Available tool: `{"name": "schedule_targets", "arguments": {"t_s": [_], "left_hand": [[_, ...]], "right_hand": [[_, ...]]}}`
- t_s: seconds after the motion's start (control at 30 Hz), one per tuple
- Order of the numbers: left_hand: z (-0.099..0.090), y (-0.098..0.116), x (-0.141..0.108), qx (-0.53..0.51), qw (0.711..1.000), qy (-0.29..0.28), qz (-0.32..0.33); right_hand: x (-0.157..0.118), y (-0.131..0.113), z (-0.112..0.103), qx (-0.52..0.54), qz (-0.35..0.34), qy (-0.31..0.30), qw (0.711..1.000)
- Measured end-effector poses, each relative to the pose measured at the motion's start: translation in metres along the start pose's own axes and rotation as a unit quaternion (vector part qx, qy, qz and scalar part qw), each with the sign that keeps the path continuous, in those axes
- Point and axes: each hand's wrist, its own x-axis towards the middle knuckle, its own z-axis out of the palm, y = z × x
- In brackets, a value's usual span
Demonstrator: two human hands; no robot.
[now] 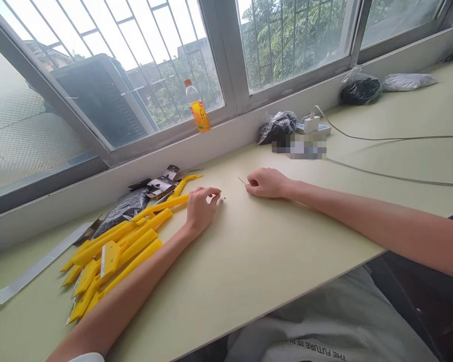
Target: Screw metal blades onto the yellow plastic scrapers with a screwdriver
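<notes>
My left hand (203, 207) rests on the table beside a few tiny metal pieces (222, 200), its thumb and forefinger curved toward each other near them; whether anything sits between the fingertips is too small to tell. My right hand (266, 183) is closed around a thin metal rod (243, 180), whose tip points left. Several yellow scrapers (136, 244) with metal blades lie piled left of my left hand, and one yellow handle passes behind that hand.
Black packaging (126, 203) and a long pale strip (41, 264) lie at the left. An orange-capped bottle (200, 114) stands by the window. Plastic bags (279, 128), a power strip (322, 129) and cables (392, 138) occupy the back right.
</notes>
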Motion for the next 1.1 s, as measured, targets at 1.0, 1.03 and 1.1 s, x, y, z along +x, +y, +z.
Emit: {"name": "schedule_targets", "arguments": {"t_s": [1.0,1.03,1.1], "left_hand": [[0.0038,0.0015,0.0017,-0.050,0.998,-0.031,0.022],[0.0037,0.0018,0.0016,-0.048,0.998,-0.031,0.022],[0.0035,0.0026,0.0016,-0.043,0.998,-0.037,0.024]], "right_hand": [[0.0013,0.0018,0.0014,0.005,0.001,0.001,1.000],[0.0013,0.0018,0.0013,0.005,0.002,0.001,1.000],[0.0013,0.0019,0.0014,0.006,0.001,0.002,1.000]]}}
